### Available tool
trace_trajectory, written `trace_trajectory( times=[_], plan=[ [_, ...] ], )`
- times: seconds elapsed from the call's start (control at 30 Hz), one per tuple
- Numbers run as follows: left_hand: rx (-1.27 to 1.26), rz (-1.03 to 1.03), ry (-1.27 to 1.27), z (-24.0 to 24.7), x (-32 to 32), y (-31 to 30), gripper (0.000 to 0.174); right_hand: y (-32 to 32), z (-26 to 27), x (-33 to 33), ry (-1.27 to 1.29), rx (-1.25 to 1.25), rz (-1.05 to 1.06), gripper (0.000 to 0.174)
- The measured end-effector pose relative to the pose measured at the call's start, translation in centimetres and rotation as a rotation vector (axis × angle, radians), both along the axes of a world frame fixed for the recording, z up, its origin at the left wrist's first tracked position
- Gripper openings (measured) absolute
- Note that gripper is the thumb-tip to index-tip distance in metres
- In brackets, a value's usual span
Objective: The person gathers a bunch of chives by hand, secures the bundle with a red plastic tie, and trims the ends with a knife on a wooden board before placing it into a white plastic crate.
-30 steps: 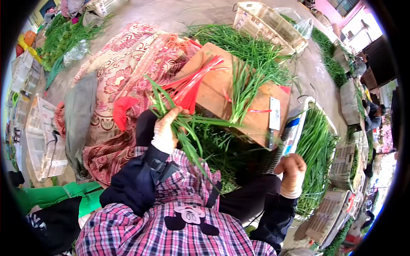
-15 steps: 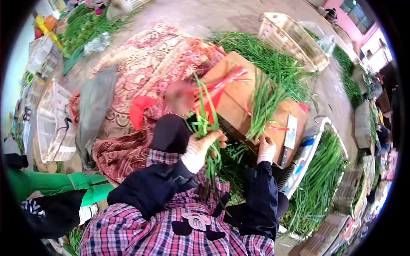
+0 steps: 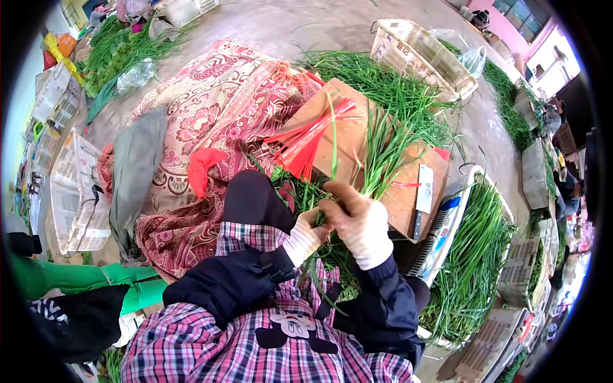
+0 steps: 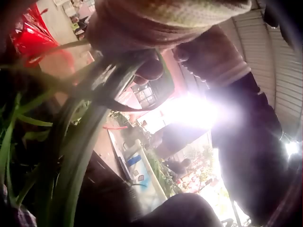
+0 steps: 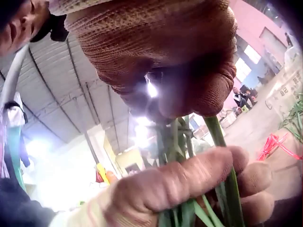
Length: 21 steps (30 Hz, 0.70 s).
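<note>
My left hand [image 3: 310, 233] grips a small bunch of green chives [image 4: 80, 161] over my lap, its thumb laid across the stalks in the right wrist view. Close against it, my right hand [image 3: 361, 220] pinches the ends of the same chives [image 5: 215, 130] between thumb and fingers. Both hands wear light knit coverings over palm and wrist. Just beyond them, a bundle of chives [image 3: 383, 156] lies on a wooden board [image 3: 399, 210]. Red plastic strips [image 3: 310, 143] fan out at the board's left side. A knife [image 3: 424, 188] rests on its right end.
A white basket [image 3: 456, 217] full of chives stands at my right. Behind the board is a heap of chives [image 3: 345, 67], with a pale crate [image 3: 408, 54] next to it. A patterned red blanket [image 3: 211, 115] covers the floor to the left, near another crate [image 3: 80, 198].
My right hand has come from near the basket to the bundle's base on the board, then left to the chives in my left hand. The left hand has kept hold and shifted right.
</note>
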<state>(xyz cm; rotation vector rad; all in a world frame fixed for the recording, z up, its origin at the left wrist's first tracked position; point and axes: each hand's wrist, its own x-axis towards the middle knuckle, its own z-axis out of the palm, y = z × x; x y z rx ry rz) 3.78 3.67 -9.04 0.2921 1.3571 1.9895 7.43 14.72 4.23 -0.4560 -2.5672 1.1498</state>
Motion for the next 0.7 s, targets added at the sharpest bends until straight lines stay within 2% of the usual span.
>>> trace_trajectory(
  times=[0.03,0.07,0.1,0.17,0.2,0.23,0.27,0.3,0.33,0.37,0.4,0.43,0.5,0.53,0.67,0.7],
  plan=[
    [-0.038,-0.018,0.005,-0.3,0.1,0.0,0.02,0.1,-1.0,-0.1,-0.063,-0.063,0.031,0.021],
    [-0.128,-0.04,0.054,-0.4,0.0,0.1,0.019,0.3,-1.4,0.2,0.007,-0.162,0.04,0.019],
    [-0.066,-0.028,0.057,-0.8,-0.1,0.5,0.018,0.5,-1.6,0.7,0.074,-0.262,0.049,0.018],
    [0.053,-0.002,0.05,-1.6,-0.1,1.2,0.017,1.1,3.9,2.6,0.089,-0.383,-0.098,0.013],
    [-0.19,-0.089,0.053,0.9,-0.7,0.6,0.015,1.0,7.3,3.9,0.143,-0.292,-0.19,0.014],
    [0.03,-0.034,-0.137,-2.4,-0.8,1.2,0.014,1.3,9.0,5.1,0.382,-0.254,-0.206,0.018],
    [-0.015,-0.074,-0.132,-3.2,-1.0,1.3,0.019,1.8,10.3,6.4,0.551,-0.274,-0.321,0.017],
    [-0.058,-0.116,-0.125,-3.7,-1.5,1.4,0.025,2.8,11.3,8.0,0.658,-0.093,-0.45,0.021],
    [-0.044,-0.07,-0.178,-4.2,-1.7,1.6,0.023,4.2,12.3,10.0,0.751,-0.072,-0.394,0.031],
    [-0.11,-0.032,-0.276,-1.8,-1.7,1.1,0.024,5.7,13.2,12.1,0.841,-0.049,-0.333,0.04],
    [-0.065,-0.082,-0.272,-1.8,-2.5,0.5,0.024,7.4,13.9,14.7,0.797,0.0,-0.259,0.042],
    [-0.024,-0.13,-0.271,-1.9,-3.1,-0.1,0.024,7.6,14.2,15.6,0.838,-0.002,-0.321,0.041],
    [-0.106,0.02,-0.399,-1.2,-3.5,0.0,0.02,8.4,14.5,17.8,0.884,-0.023,-0.381,0.039],
    [-0.078,0.032,-0.427,-1.4,-4.0,-0.3,0.02,8.8,14.5,18.9,0.876,-0.083,-0.349,0.035],
    [0.097,0.046,-0.487,-2.7,-6.0,-1.5,0.018,10.3,12.6,22.0,0.868,-0.139,-0.55,0.029],
    [0.12,0.06,-0.493,-2.0,-6.2,-1.7,0.018,10.4,12.0,22.7,0.811,-0.139,-0.517,0.029]
  ],
)
